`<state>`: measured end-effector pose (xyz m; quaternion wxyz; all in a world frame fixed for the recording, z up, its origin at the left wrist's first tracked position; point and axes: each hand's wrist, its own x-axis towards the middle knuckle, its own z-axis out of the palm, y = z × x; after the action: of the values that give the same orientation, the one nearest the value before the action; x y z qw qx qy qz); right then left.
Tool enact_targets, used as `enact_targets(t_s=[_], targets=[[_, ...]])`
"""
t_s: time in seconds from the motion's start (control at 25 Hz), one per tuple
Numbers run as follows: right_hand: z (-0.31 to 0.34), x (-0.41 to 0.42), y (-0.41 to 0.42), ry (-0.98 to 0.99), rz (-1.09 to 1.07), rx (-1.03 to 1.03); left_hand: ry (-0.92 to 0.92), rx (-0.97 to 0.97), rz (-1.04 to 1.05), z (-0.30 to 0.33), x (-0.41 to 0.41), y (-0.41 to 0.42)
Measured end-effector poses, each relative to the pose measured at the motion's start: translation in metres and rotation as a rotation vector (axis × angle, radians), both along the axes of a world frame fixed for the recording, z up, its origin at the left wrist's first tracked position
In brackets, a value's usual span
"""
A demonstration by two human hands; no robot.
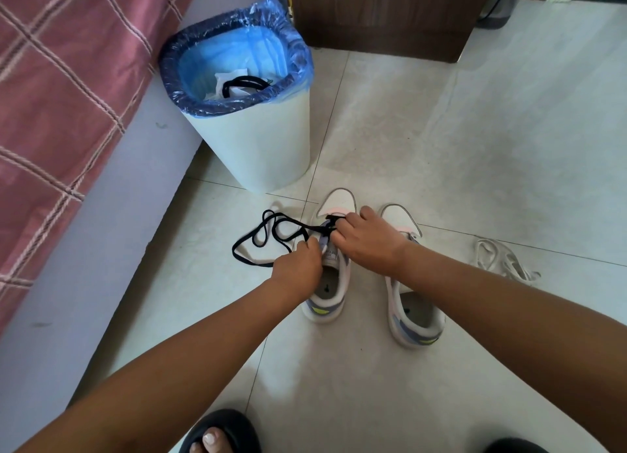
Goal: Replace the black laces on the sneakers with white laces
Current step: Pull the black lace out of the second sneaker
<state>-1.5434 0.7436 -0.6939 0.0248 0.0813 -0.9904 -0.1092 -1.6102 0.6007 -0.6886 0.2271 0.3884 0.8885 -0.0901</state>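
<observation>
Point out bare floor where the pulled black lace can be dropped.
Bare tiles lie right of the right sneaker, beyond the white laces, and below both heels. Crowded: between the bin and left sneaker, where the black lace and both hands sit.

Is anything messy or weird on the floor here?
A bit messy: a black lace sprawls in loose loops left of the sneakers, and white laces lie in a heap on the right. Nothing looks broken or spilled.

Soft daylight, sharp, edges bowed by wide-angle
</observation>
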Motion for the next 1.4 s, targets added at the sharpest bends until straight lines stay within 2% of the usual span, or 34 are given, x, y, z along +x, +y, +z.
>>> enact_targets(t_s=[0.04,0.12,0.2,0.28,0.32,0.36,0.44,0.52,0.56,0.6,0.64,0.68,0.76,0.8,0.84,0.88,0.96,1.0,1.04,1.12,1.2,1.24,1.28,1.32,1.36,1.4], targets=[[0.003,-0.001,0.002,0.053,0.048,0.073,0.007,-0.002,0.007,0.0,0.001,0.001],[0.002,-0.001,-0.003,0.056,-0.026,0.02,0.009,-0.007,0.025,-0.001,0.001,0.002],[0.007,-0.003,-0.013,-0.186,-0.37,-0.306,-0.017,0.001,0.05,0.0,0.002,0.002],[0.013,-0.003,-0.018,-0.401,-0.688,-0.853,-0.023,0.012,0.059,-0.001,0.002,0.003],[0.011,-0.003,-0.016,-0.426,-0.712,-1.023,-0.018,0.014,0.054,-0.001,0.002,0.002],[0.014,-0.005,-0.012,-0.444,-0.69,-1.069,-0.014,0.012,0.046,-0.001,0.003,0.002],[0.016,-0.007,-0.001,-0.455,-0.47,-0.739,-0.016,0.004,0.034,-0.002,0.002,0.002],[0.022,-0.009,0.005,-0.297,-0.207,-0.203,-0.025,-0.004,0.041,-0.002,0.0,0.002],[0.025,-0.008,0.004,-0.228,-0.154,-0.058,-0.031,-0.005,0.053,-0.001,0.0,0.002],[0.023,-0.007,0.001,-0.156,-0.154,0.006,-0.03,-0.005,0.058,-0.001,0.001,0.002],[0.024,-0.006,-0.005,-0.272,-0.279,-0.074,-0.021,-0.003,0.05,0.0,0.001,0.002],[0.025,-0.005,-0.012,-0.307,-0.403,-0.202,-0.009,-0.003,0.032,0.0,0.002,0.001],[0.024,-0.007,-0.019,-0.462,-0.748,-0.653,0.001,0.001,0.005,0.0,0.003,0.0],[0.021,-0.01,-0.013,-0.53,-0.799,-0.818,-0.001,0.0,0.0,0.0,0.003,0.0],[0.023,-0.013,-0.009,-0.541,-0.742,-0.838,-0.004,-0.004,-0.004,0.0,0.003,0.0],[0.026,-0.014,-0.006,-0.555,-0.601,-0.706,-0.005,-0.008,-0.007,0.0,0.002,0.0],[0.023,-0.015,0.005,-0.324,-0.264,-0.146,-0.008,-0.015,-0.011,0.0,0.001,0.001],[0.028,-0.015,0.007,-0.251,-0.21,0.025,-0.013,-0.017,-0.004,0.0,0.0,0.0],[0.031,-0.013,0.008,-0.18,-0.209,0.077,-0.015,-0.016,0.008,0.0,0.0,0.0],[0.032,-0.008,-0.002,-0.329,-0.417,-0.199,-0.002,-0.016,0.01,0.0,0.001,-0.002],[0.03,-0.006,-0.011,-0.553,-0.813,-0.746,0.024,-0.014,-0.027,0.0,0.004,-0.005],[0.024,-0.007,-0.012,-0.627,-0.919,-1.022,0.031,-0.016,-0.041,0.001,0.005,-0.006],[0.025,-0.007,-0.013,-0.643,-0.929,-1.186,0.035,-0.019,-0.049,0.001,0.005,-0.006],[0.024,-0.008,-0.01,-0.625,-0.876,-1.159,0.036,-0.022,-0.054,0.001,0.005,-0.006],[0.024,-0.01,-0.003,-0.591,-0.793,-0.956,0.036,-0.026,-0.057,0.0,0.005,-0.005],[0.026,-0.011,0.006,-0.533,-0.705,-0.662,0.033,-0.031,-0.056,-0.001,0.004,-0.005]])
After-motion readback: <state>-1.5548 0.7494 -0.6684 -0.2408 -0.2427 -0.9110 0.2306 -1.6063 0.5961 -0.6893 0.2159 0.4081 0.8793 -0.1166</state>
